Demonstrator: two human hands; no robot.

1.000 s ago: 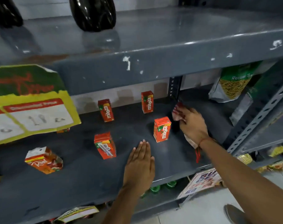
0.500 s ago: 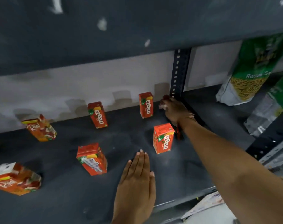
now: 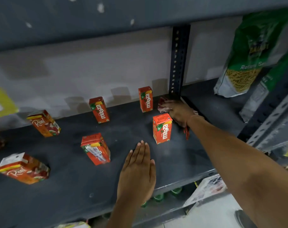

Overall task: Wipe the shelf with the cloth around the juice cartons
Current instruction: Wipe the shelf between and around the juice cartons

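Several orange-red juice cartons stand apart on the dark grey shelf. My right hand reaches to the back right corner by the upright post and presses a red-and-white cloth on the shelf. The cloth lies between the back Maaza carton and the post, just behind the front Maaza carton. My left hand lies flat, palm down, near the shelf's front edge, holding nothing. Another Maaza carton, a tilted carton and two Real cartons stand further left.
A perforated metal post rises at the back right. Green snack bags stand on the neighbouring shelf to the right. The upper shelf's edge overhangs the top. Green bottle caps show below the front edge.
My right hand has pushed the cloth from beside the front Maaza carton back into the corner by the post. The camera has moved closer under the upper shelf. My left hand stays flat.
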